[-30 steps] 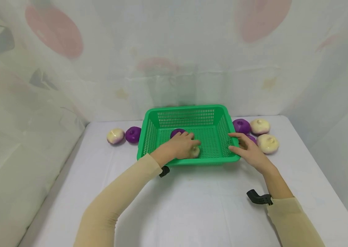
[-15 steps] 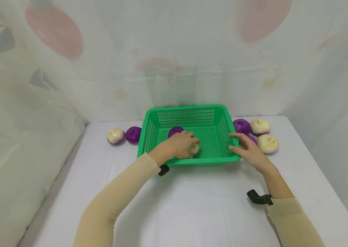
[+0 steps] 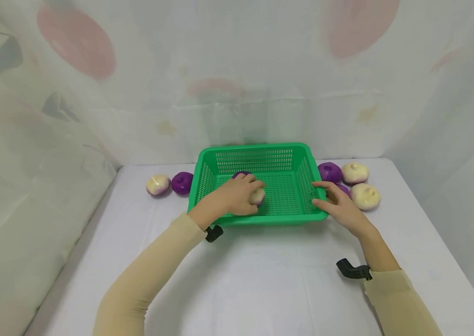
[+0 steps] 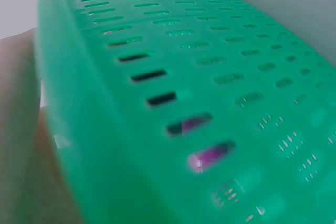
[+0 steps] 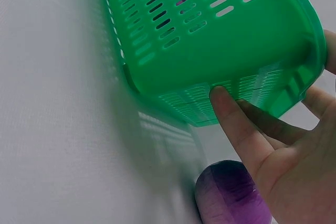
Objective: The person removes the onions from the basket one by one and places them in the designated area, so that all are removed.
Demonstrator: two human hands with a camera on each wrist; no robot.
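Inside the green basket, my left hand grips a cream-and-purple turnip, its fingers and thumb around the sides. A purple onion-like vegetable lies just beyond that hand, mostly hidden by it. The left wrist view is filled by the basket's slotted wall, with purple glimpsed through the slots. At the basket's right end, my right hand holds the rim; in the right wrist view its fingers touch the outer wall.
Left of the basket sit a cream turnip and a purple vegetable. To the right lie two cream turnips and two purple vegetables, one partly behind my right hand. A patterned curtain hangs behind the white table.
My left hand has shifted left within the basket, carrying the turnip along. My right hand stays at the rim, and the basket has barely moved.
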